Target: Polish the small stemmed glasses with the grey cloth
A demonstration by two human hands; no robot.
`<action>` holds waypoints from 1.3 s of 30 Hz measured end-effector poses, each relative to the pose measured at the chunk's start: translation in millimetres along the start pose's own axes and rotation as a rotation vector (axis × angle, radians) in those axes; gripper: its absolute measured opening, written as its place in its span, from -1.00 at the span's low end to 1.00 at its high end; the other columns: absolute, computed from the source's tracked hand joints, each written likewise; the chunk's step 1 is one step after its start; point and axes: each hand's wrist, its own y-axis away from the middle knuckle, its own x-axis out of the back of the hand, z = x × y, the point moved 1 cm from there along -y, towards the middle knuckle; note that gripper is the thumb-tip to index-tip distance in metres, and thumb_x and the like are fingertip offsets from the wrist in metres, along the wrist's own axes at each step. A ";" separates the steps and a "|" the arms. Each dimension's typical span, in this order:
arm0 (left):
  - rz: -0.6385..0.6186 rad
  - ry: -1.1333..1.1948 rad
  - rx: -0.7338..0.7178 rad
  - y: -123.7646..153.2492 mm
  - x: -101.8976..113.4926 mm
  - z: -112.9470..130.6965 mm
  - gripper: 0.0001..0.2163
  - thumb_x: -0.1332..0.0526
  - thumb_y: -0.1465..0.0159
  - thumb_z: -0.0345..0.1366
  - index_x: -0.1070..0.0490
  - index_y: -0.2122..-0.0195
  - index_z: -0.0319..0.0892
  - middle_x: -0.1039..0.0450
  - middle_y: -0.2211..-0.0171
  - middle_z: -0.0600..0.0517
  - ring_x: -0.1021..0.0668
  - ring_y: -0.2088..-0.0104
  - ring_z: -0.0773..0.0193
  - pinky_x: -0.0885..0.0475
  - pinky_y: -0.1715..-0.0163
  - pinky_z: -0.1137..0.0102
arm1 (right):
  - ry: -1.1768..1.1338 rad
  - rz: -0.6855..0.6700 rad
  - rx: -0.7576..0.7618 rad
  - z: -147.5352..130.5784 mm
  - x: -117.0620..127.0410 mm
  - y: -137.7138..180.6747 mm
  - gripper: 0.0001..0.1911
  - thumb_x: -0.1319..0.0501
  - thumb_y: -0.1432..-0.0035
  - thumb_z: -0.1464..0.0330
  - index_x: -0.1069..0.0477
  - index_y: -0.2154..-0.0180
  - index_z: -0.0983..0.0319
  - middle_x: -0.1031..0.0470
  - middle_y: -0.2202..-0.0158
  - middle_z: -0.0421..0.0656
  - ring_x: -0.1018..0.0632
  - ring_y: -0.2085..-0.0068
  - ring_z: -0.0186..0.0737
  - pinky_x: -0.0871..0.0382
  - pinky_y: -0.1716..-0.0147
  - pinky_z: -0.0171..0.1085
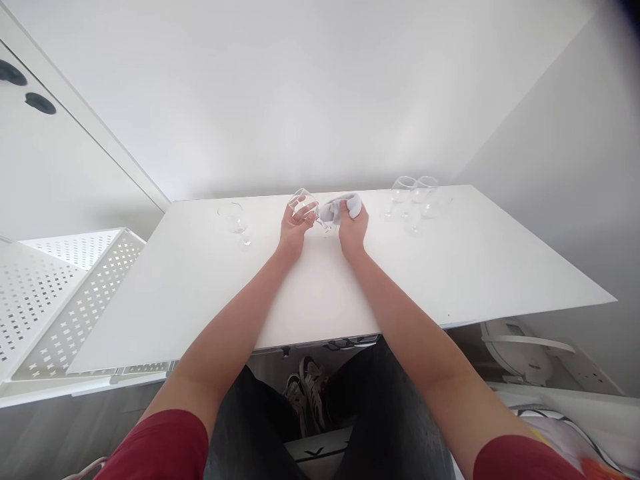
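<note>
My left hand [296, 225] is closed around the bowl of a clear wine glass [303, 200], which tilts with its stem pointing down to the right. In my right hand [353, 225] is a bunched pale grey cloth [332, 210], close beside the stem of that glass. Whether the cloth touches the stem I cannot tell. Another wine glass [234, 219] stands to the left on the white table [320, 293]. A group of wine glasses [415, 197] stands to the right, near the back edge.
A white perforated rack [80, 313] adjoins the table on the left. The wall [310, 93] rises right behind the table. Below the right side is a round white appliance [517, 350]. Shoes [310, 387] show under the front edge.
</note>
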 end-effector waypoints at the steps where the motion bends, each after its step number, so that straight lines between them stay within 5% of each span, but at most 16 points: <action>1: 0.013 -0.004 -0.011 0.0 0.5 -0.5 -0.34 -0.55 -0.09 -0.05 -0.34 -0.17 0.04 -0.51 -0.16 -0.15 -0.58 -0.16 -0.01 -0.50 -0.12 0.11 | 0.022 0.028 -0.002 0.2 1.3 0.5 -0.64 -0.14 -0.32 0.02 -0.41 0.13 0.16 -0.56 0.17 -0.12 -0.54 0.16 -0.18 -0.45 0.12 -0.21; 9: 0.081 0.020 -0.140 0.1 2.3 1.5 -0.30 -0.58 -0.05 -0.14 -0.24 -0.13 0.13 -0.42 -0.12 -0.04 -0.64 -0.03 0.11 -0.53 -0.10 0.11 | -0.363 -0.434 -0.340 2.1 -15.2 7.0 -0.45 -0.28 -0.16 -0.12 -0.48 0.10 0.20 -0.61 0.06 -0.04 -0.61 0.07 -0.11 -0.58 0.07 -0.14; 14: 0.050 -0.052 -0.164 0.1 -0.7 0.7 -0.37 -0.60 0.00 -0.18 -0.37 -0.05 0.08 -0.46 0.02 0.03 -0.65 0.07 0.19 -0.54 0.00 0.20 | -0.301 -0.417 -0.314 2.6 -13.6 5.8 -0.53 -0.48 0.03 0.10 -0.49 0.16 0.22 -0.60 0.13 -0.08 -0.59 0.15 -0.11 -0.67 0.20 -0.10; 18: -0.001 -0.216 -0.099 2.5 -4.1 -0.5 -0.66 -0.56 -0.05 -0.13 -0.51 0.24 -0.09 -0.54 0.21 0.01 -0.62 0.12 0.17 -0.53 0.09 0.26 | -0.139 -0.304 -0.283 3.4 -9.0 4.3 -0.56 -0.50 0.07 0.11 -0.51 0.26 0.25 -0.58 0.27 -0.11 -0.58 0.26 -0.13 -0.67 0.37 -0.15; 21: 0.090 -0.193 -0.130 3.9 -3.4 2.0 -0.69 -0.54 -0.08 -0.11 -0.48 0.32 -0.11 -0.55 0.23 -0.01 -0.62 0.07 0.15 -0.52 0.05 0.24 | -0.153 -0.282 -0.320 1.8 -9.9 4.8 -0.53 -0.50 0.04 0.06 -0.52 0.25 0.27 -0.59 0.24 -0.07 -0.60 0.24 -0.11 -0.67 0.38 -0.16; 25: 0.152 -0.112 -0.152 4.4 -2.7 6.3 -0.67 -0.55 -0.07 -0.13 -0.42 0.36 -0.11 -0.53 0.23 0.01 -0.61 0.04 0.14 -0.52 -0.01 0.19 | -0.337 -0.461 -0.343 -0.2 -15.7 8.5 -0.52 -0.47 -0.02 0.03 -0.55 0.18 0.25 -0.61 0.16 -0.05 -0.62 0.15 -0.08 -0.69 0.22 -0.09; 30: 0.128 -0.105 -0.135 4.7 -5.0 6.8 -0.67 -0.55 -0.06 -0.14 -0.41 0.38 -0.11 -0.51 0.24 0.00 -0.60 0.03 0.11 -0.49 -0.02 0.15 | -0.165 -0.337 -0.212 1.6 -11.9 7.3 -0.55 -0.53 0.10 0.10 -0.53 0.25 0.24 -0.61 0.27 -0.11 -0.60 0.25 -0.13 -0.64 0.29 -0.12; 35: 0.086 -0.088 -0.106 3.3 -4.2 4.1 -0.65 -0.55 -0.05 -0.10 -0.43 0.35 -0.11 -0.53 0.25 0.01 -0.61 0.09 0.12 -0.52 0.08 0.18 | -0.319 -0.450 -0.255 -1.0 -9.2 6.4 -0.47 -0.52 0.08 0.06 -0.53 0.15 0.23 -0.64 0.09 -0.06 -0.62 0.12 -0.12 -0.64 0.14 -0.09; 39: 0.098 -0.116 -0.127 2.6 -2.2 3.9 -0.68 -0.55 -0.07 -0.13 -0.47 0.33 -0.11 -0.53 0.24 0.02 -0.61 0.10 0.17 -0.52 0.05 0.22 | -0.252 -0.384 -0.280 -1.2 -7.2 6.0 -0.48 -0.57 0.19 0.09 -0.52 0.26 0.25 -0.64 0.21 -0.08 -0.60 0.22 -0.13 -0.63 0.25 -0.11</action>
